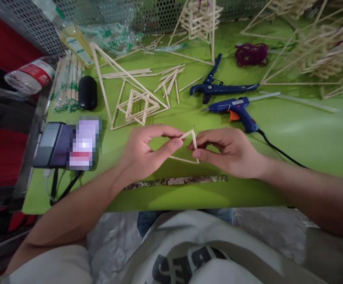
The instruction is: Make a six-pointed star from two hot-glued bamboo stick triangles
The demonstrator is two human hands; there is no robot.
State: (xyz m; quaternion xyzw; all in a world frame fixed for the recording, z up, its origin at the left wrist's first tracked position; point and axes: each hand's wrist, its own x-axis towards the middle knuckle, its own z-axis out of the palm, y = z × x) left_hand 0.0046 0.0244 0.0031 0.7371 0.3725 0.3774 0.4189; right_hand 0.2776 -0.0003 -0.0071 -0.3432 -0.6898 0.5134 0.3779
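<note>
Between my two hands is a small triangular frame of thin wooden sticks (pixel 194 141), held above the front of the green table. My left hand (pixel 152 148) pinches one of its sticks near the top corner; part of the frame is hidden behind the fingers. My right hand (pixel 226 150) grips the right-hand stick between thumb and fingers. Just beyond my right hand lies a blue glue gun (pixel 227 105) with an orange trigger. Past my left hand rests a larger stick triangle (pixel 102 86) with smaller stick frames (pixel 138 106) at its base.
A blue cutter (pixel 218 87), purple yarn (pixel 251 54) and loose sticks (pixel 171 79) lie farther back. Stick structures (pixel 322 51) stand at the back right. At left are a phone (pixel 85 144), a black case (pixel 87 92) and bottles (pixel 76 45). A patterned strip (pixel 180 180) lies near the front edge.
</note>
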